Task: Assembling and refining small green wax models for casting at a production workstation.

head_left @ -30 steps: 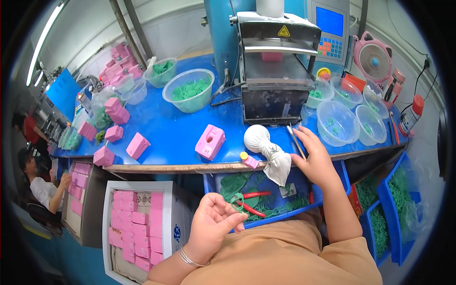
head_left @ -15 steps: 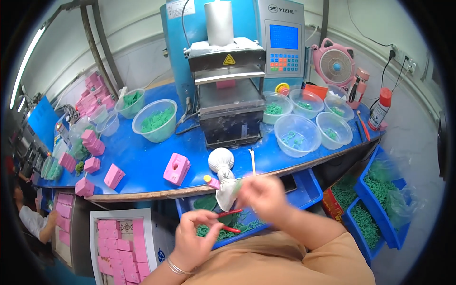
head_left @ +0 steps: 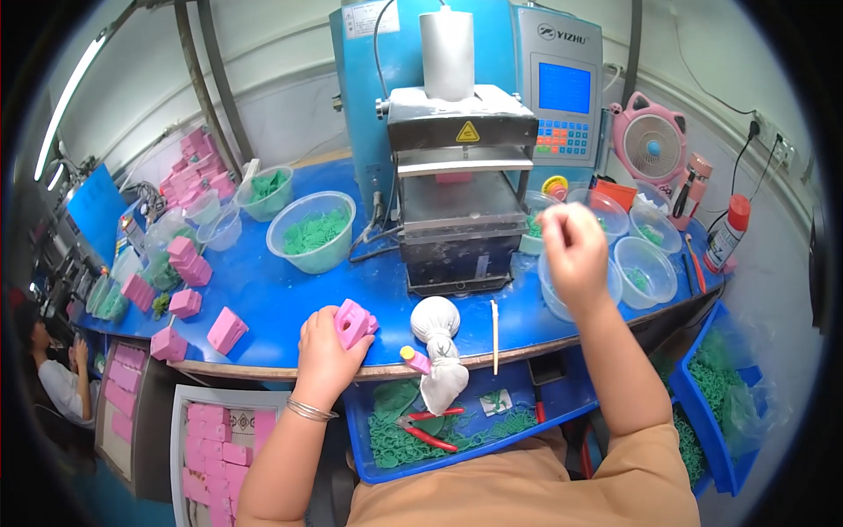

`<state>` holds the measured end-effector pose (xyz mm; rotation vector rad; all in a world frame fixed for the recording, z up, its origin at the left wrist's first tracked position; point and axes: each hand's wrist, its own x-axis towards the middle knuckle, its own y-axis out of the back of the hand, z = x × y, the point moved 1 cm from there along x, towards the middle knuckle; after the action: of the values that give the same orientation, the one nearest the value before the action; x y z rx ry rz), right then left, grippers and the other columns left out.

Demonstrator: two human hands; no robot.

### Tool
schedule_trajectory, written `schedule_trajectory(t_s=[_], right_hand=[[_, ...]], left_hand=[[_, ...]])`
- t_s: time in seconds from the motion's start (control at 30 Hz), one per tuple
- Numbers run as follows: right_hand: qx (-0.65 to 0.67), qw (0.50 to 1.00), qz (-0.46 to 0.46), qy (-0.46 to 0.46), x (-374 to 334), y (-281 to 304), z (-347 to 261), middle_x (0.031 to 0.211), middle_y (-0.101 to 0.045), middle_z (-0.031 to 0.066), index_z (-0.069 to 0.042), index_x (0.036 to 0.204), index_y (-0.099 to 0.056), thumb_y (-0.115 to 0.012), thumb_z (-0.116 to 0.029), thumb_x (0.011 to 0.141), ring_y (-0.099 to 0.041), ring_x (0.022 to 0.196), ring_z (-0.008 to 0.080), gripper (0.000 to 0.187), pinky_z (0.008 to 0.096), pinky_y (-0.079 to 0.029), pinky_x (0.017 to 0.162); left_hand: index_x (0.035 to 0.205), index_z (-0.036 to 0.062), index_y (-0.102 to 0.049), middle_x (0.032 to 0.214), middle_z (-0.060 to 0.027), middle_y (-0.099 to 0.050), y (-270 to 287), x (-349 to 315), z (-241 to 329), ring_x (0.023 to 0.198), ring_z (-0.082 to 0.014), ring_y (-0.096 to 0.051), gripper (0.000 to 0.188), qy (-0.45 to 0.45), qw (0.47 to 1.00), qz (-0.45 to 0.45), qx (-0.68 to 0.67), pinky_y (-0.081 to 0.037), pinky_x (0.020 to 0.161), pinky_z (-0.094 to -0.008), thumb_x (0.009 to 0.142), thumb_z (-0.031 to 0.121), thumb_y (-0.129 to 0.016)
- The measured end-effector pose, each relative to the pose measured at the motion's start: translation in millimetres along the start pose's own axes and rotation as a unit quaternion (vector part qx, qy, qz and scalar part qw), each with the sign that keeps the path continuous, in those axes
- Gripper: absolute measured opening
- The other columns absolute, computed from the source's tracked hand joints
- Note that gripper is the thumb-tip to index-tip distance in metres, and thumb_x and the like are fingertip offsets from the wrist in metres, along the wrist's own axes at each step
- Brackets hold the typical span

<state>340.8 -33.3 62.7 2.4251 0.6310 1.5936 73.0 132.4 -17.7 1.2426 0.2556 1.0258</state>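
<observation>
My left hand (head_left: 325,353) is closed round a pink block mould (head_left: 354,323) with a dark hole in its face, at the table's front edge. Raised over the clear bowls on the right is my right hand (head_left: 575,255), its fingers curled together; whatever they hold is hidden. Red-handled pliers (head_left: 428,431) lie in the blue tray (head_left: 369,475) below the table edge, on green wax-like pieces (head_left: 391,443). Between my hands stand a tied white cloth pouch (head_left: 436,321), a small pink bottle with a yellow cap (head_left: 415,358) and a thin pale stick (head_left: 495,338).
A press machine (head_left: 465,202) stands behind. Clear bowls with green pieces (head_left: 312,233) sit either side of it. Several pink blocks (head_left: 227,330) are at left, more in a white-framed box (head_left: 208,443). Blue crates (head_left: 722,395) stand at lower right. Another person (head_left: 66,386) sits far left.
My left hand has let go of the red-handled pliers, now in the tray, and taken hold of the pink block mould. My right hand has moved up and right over the bowls.
</observation>
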Motion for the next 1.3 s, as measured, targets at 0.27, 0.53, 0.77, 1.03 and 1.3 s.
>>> schedule_trajectory(t_s=[0.27, 0.53, 0.77, 1.03, 1.3], right_hand=[[0.095, 0.949, -0.155, 0.256, -53, -52, -111, 0.105, -0.06, 0.0106, -0.006, 0.102, -0.06, -0.071, -0.018, 0.071, -0.057, 0.098, 0.0266, 0.034, 0.0435, -0.043, 0.088], [0.119, 0.949, -0.179, 0.231, -129, -54, -144, 0.087, -0.058, 0.0065, -0.006, 0.098, -0.06, -0.073, -0.029, 0.068, -0.056, 0.085, 0.0236, 0.04, 0.0418, -0.039, 0.084], [-0.156, 0.931, -0.296, -0.143, -81, -65, -87, 0.095, -0.056, 0.0166, -0.007, 0.125, -0.046, -0.071, -0.028, 0.073, -0.057, 0.086, 0.0349, 0.062, 0.0405, -0.046, 0.072], [0.207, 0.969, -0.1, -0.089, -93, -50, -96, 0.098, -0.062, 0.0156, -0.005, 0.129, -0.048, -0.065, -0.006, 0.074, -0.061, 0.085, 0.0291, 0.058, 0.0377, -0.048, 0.077], [0.169, 0.948, -0.197, 0.183, -90, -52, -118, 0.088, -0.062, 0.0056, -0.004, 0.12, -0.056, -0.069, -0.007, 0.067, -0.057, 0.071, 0.0225, 0.054, 0.0342, -0.041, 0.062]], left_hand=[[0.121, 0.0048, -0.045, 0.112, -0.0064, -0.054, 25, -47, 40, 0.104, -0.0177, -0.054, 0.046, 0.004, 0.668, -0.079, -0.74, -0.044, 0.094, -0.0341, 0.081, 0.003, -0.068], [0.099, 0.0109, -0.055, 0.064, -0.0047, -0.048, 33, -60, 7, 0.049, -0.0124, -0.04, 0.031, 0.088, 0.416, -0.071, -0.902, -0.035, 0.05, -0.0274, 0.086, 0.039, -0.049], [0.098, 0.009, -0.051, 0.062, -0.0057, -0.043, 17, -82, -3, 0.048, -0.0123, -0.039, 0.035, 0.047, 0.56, -0.045, -0.826, -0.036, 0.047, -0.0288, 0.089, 0.043, -0.047], [0.098, 0.0095, -0.05, 0.058, -0.0033, -0.041, -1, -84, -14, 0.045, -0.0113, -0.038, 0.035, 0.134, 0.526, -0.096, -0.834, -0.035, 0.046, -0.0268, 0.09, 0.043, -0.042], [0.103, 0.0048, -0.052, 0.06, -0.0032, -0.043, 6, -79, 5, 0.048, -0.0115, -0.039, 0.041, 0.205, 0.527, -0.141, -0.813, -0.034, 0.047, -0.0268, 0.093, 0.041, -0.037]])
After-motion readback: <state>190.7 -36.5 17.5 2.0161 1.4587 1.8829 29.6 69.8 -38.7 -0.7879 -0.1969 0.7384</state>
